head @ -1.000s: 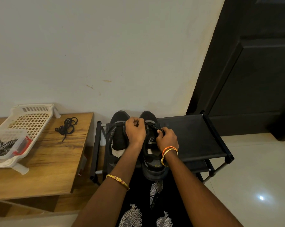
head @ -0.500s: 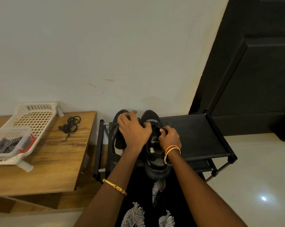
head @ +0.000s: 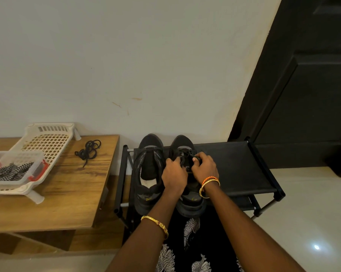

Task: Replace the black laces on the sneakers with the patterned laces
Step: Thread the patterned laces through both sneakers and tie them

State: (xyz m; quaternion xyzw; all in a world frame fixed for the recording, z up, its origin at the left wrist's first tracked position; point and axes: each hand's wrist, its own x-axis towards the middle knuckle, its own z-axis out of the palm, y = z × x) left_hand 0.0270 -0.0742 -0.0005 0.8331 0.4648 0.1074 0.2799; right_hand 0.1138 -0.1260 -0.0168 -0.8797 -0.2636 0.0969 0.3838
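left hand [head: 174, 176] + right hand [head: 204, 167]: pinched on black lace [head: 186, 154] of right sneaker [head: 187, 173] | on black fabric rack [head: 234, 169] | zigzag patterned laces [head: 12, 171] in clear tub [head: 16, 167], wood-grain surface [head: 67, 193]

Low in the frame's centre, left hand [head: 174, 174] and right hand [head: 205, 167] pinch black laces [head: 186, 154] on the right sneaker [head: 187, 173].

No text, label, brand or no. can be read here; small yellowish marks inside the shoes are too blurred.
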